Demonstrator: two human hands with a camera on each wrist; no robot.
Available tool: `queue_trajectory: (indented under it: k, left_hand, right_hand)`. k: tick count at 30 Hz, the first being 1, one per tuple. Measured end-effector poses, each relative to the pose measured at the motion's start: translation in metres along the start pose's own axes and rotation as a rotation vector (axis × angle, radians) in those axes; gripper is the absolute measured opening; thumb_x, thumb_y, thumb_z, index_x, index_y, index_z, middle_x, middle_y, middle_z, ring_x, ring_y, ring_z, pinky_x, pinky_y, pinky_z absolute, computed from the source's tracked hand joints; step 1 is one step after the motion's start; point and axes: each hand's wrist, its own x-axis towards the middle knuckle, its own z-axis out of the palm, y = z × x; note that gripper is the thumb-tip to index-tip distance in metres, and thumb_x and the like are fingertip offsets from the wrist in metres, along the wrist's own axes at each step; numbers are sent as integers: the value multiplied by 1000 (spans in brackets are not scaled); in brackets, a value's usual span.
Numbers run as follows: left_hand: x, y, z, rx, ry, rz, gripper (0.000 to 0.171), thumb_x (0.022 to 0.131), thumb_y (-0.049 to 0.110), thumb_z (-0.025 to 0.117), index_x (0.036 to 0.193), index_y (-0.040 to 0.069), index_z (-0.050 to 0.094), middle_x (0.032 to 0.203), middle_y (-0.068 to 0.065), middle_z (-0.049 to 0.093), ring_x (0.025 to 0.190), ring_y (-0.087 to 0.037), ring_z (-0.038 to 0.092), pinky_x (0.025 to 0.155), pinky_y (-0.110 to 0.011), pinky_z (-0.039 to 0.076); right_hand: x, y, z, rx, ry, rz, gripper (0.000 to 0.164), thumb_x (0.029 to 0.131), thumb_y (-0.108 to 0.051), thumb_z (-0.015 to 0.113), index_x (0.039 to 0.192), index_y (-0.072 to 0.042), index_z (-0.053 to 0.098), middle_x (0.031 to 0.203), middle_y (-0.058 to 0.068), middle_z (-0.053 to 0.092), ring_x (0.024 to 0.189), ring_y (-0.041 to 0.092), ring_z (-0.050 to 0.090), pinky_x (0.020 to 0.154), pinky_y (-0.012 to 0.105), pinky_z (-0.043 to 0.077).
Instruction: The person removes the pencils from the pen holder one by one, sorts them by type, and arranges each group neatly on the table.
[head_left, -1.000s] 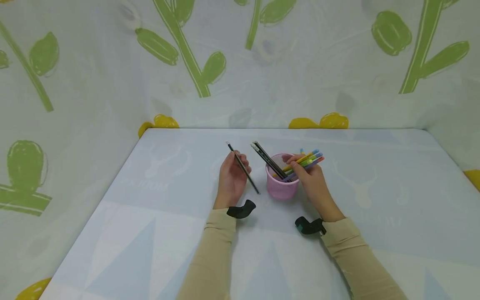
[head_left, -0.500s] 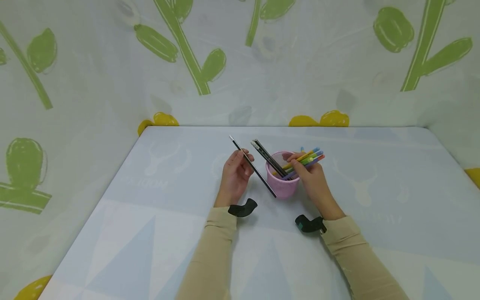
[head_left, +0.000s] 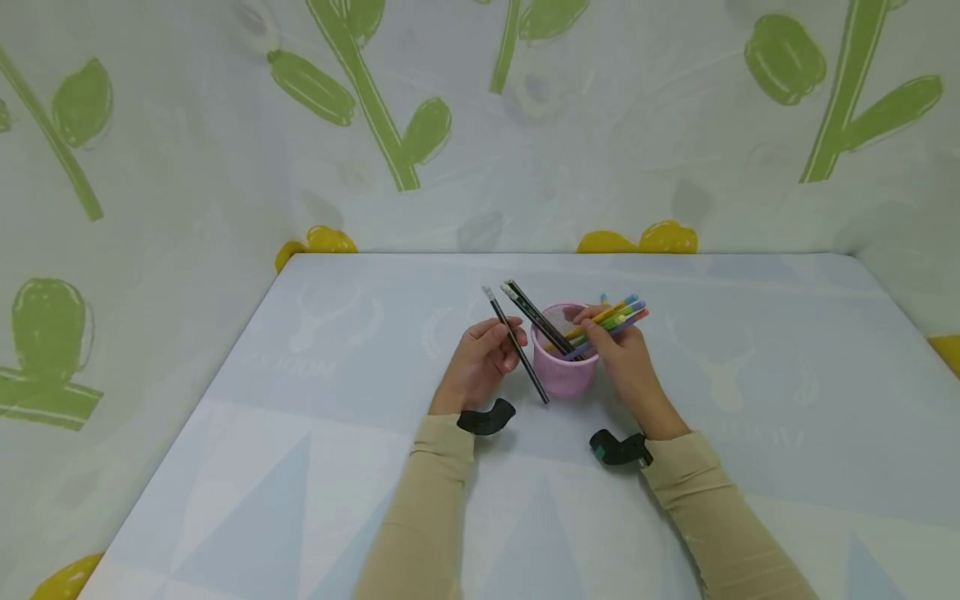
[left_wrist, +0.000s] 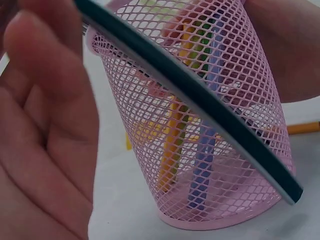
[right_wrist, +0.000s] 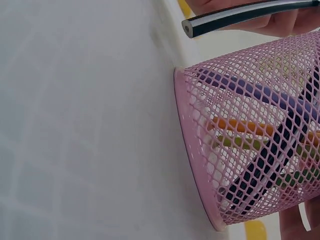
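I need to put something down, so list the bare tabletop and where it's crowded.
Bare room on the table: left of the left hand; between the sleeves; right of the right hand. It is crowded around the pink mesh cup, where dark pencils and coloured pens stick out and a held pencil slants near its left side.

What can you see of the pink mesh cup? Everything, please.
The pink mesh cup is round and open-topped, tapering towards its base, with diamond-like holes between a solid rim and base band; material unclear. It stands upright on the tabletop. Dark pencils and coloured pens lean inside. The right hand is at its rim, exact contact unclear. The right wrist view shows a gap to the black pencil beside it.
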Motion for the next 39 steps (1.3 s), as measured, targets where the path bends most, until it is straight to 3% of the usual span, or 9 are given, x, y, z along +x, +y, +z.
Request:
queue_trajectory:
  k: [5,9,19,23,26,31,39]
  left_hand:
    - [1,1,3,54,-88,-77,23,77,28,68,93,10,68,81,-4,62,58,-9,50,53,-20,40]
    - [0,2,5,67,-107,-132,22,75,27,69,91,11,70,80,-3,62,60,-8,50,52,-19,39]
    - [-1,1,2,144,-217,-131,19,80,24,65,94,10,68,82,-3,65,42,-4,41,39,-14,30]
    - [-2,0,2,187,-254,-197,14,83,18,62,94,11,68,81,-2,65,42,-4,41,37,-15,29]
    - [-3,0,3,233,-274,-296,13,86,9,56,92,11,67,80,-3,64,44,-7,43,39,-17,33]
    - [-3,0,8,267,-254,-409,14,85,4,52,91,8,64,81,-7,64,53,-12,50,48,-21,42]
    - [-4,-1,10,300,-218,-385,17,87,-1,49,91,6,63,82,-9,63,59,-16,50,55,-25,44]
  right_hand:
    - [1,-1,-1,22,-9,-28,31,92,-34,48,102,-5,52,119,7,55,116,16,44,101,39,29]
    - [1,0,-2,13,-11,-24,31,92,-33,47,103,-5,52,120,7,54,117,16,43,101,40,28]
    - [2,1,-1,33,-10,-37,30,92,-33,47,102,-6,53,120,8,54,117,17,43,101,40,28]
    - [1,3,-2,25,-10,-21,30,92,-33,47,103,-5,53,121,9,53,117,18,43,101,41,28]
    - [0,4,-3,30,-15,-11,30,92,-32,47,103,-5,52,120,8,54,117,17,43,101,40,28]
    - [2,3,-3,36,-7,-39,30,92,-33,47,102,-5,53,120,8,54,117,16,43,101,39,27]
    - [0,3,-3,45,-14,-22,27,93,-29,45,102,-4,51,120,8,54,117,16,43,101,38,27]
